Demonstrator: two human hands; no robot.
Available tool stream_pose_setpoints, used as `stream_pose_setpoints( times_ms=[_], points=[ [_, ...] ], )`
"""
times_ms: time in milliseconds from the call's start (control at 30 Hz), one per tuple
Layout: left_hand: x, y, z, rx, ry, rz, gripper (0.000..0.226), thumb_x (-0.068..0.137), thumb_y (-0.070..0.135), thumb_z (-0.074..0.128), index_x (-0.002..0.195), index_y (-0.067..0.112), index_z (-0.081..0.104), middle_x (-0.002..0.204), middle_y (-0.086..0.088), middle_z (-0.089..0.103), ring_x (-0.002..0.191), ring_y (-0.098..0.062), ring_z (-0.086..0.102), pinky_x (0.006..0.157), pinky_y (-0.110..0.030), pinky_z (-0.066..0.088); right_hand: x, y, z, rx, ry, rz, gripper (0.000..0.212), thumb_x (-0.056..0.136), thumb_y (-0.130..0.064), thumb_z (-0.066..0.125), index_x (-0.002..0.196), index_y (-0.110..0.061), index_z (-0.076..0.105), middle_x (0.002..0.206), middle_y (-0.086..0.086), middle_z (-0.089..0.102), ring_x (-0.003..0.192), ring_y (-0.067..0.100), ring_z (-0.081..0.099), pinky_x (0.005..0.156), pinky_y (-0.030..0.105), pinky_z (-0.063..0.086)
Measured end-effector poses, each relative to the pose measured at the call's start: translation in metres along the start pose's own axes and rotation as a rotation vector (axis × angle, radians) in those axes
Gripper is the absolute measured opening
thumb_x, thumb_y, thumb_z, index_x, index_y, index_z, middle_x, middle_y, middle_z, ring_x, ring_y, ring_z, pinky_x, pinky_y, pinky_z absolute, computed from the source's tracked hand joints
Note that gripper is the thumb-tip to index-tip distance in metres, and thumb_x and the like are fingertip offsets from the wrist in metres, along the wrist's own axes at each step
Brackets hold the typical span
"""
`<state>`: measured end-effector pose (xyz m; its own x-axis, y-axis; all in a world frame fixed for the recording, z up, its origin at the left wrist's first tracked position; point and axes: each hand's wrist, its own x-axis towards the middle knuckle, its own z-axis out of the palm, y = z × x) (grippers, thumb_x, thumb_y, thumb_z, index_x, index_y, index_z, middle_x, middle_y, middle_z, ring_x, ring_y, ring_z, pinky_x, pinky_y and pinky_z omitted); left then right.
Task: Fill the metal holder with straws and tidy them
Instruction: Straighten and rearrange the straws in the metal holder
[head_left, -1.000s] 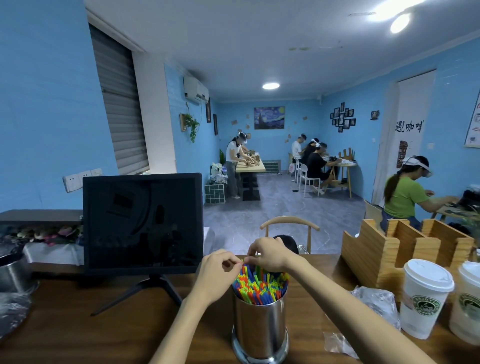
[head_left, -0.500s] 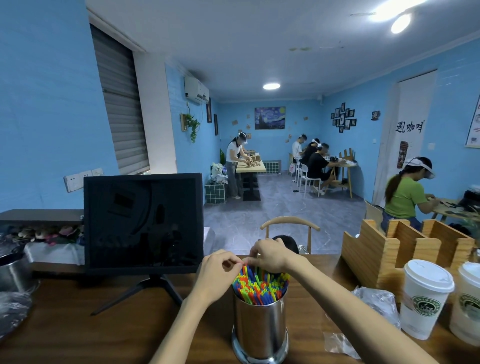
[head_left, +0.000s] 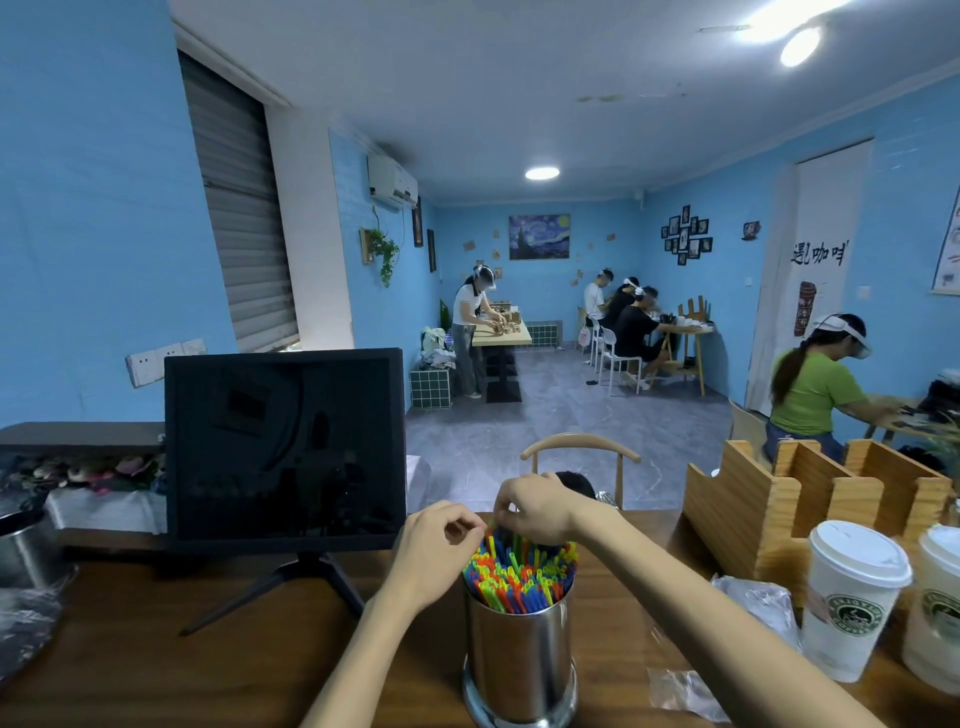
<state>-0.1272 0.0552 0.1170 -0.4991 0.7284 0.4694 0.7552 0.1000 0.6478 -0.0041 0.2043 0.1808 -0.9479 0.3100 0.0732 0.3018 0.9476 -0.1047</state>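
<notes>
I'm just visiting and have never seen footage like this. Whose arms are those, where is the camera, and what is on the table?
No machine here: the camera sits on a person's head, looking forward and down at their own arms. The left hand and right hand meet over a shiny metal holder packed with colourful straws, fingers curled at the straw tips; exactly what they pinch is too small to tell. On the wooden table also stand a dark monitor, a wooden organiser, two lidded paper cups and some clear plastic wrapping.

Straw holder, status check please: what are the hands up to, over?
Left hand and right hand both pinching at straw tips. Metal holder upright, packed with straws. Nothing in the way; paper cup well clear, over.
</notes>
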Motion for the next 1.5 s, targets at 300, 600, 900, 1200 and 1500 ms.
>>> stream_pose_setpoints(
  times_ms=[300,600,900,1200,1500],
  points=[
    [0.004,0.021,-0.002,-0.14,0.056,-0.001,0.018,0.094,0.044,0.067,0.109,0.053,0.062,0.109,0.028,0.061,0.11,0.001,0.055,0.091,-0.027,0.05,-0.01,0.012,-0.042,0.207,0.391,-0.052,0.031,0.106,-0.032,0.047,0.095,-0.014,0.069,0.103,0.002,0.064,0.094,0.022,0.061,0.092,0.048,0.047],
    [0.002,0.045,-0.005,-0.448,-0.081,-0.074,0.016,0.098,0.031,0.062,0.093,0.023,0.075,0.09,0.006,0.076,0.093,-0.013,0.072,0.082,-0.032,0.059,-0.026,0.025,-0.079,0.694,0.78,-0.003,0.02,0.104,-0.023,0.054,0.088,-0.017,0.064,0.093,-0.005,0.062,0.085,0.012,0.059,0.075,0.044,0.055],
    [0.001,0.058,-0.017,-0.685,-0.128,-0.163,0.02,0.097,0.027,0.061,0.108,0.011,0.062,0.088,-0.006,0.079,0.084,-0.018,0.075,0.072,-0.018,0.054,-0.029,0.033,-0.058,0.949,0.799,0.122,0.022,0.106,-0.022,0.051,0.094,-0.011,0.065,0.097,0.003,0.061,0.081,0.002,0.061,0.056,0.027,0.058],
    [0.01,0.046,-0.027,-0.73,0.196,-0.249,0.008,0.084,0.009,0.079,0.091,0.011,0.079,0.081,-0.011,0.077,0.072,-0.02,0.07,0.078,-0.032,0.057,-0.036,0.04,-0.028,1.293,0.706,0.15,0.024,0.105,-0.014,0.053,0.087,-0.005,0.066,0.077,0.009,0.068,0.073,0.022,0.066,0.056,0.022,0.046],
    [0.016,0.035,-0.04,-0.915,0.253,-0.367,0.015,0.086,0.007,0.076,0.101,0.005,0.075,0.095,-0.017,0.077,0.095,-0.028,0.075,0.085,-0.033,0.058,-0.042,0.034,-0.005,1.688,0.394,0.086,0.03,0.093,-0.036,0.064,0.093,-0.006,0.067,0.091,0.006,0.073,0.074,0.018,0.07,0.053,0.022,0.048]
  ],
)
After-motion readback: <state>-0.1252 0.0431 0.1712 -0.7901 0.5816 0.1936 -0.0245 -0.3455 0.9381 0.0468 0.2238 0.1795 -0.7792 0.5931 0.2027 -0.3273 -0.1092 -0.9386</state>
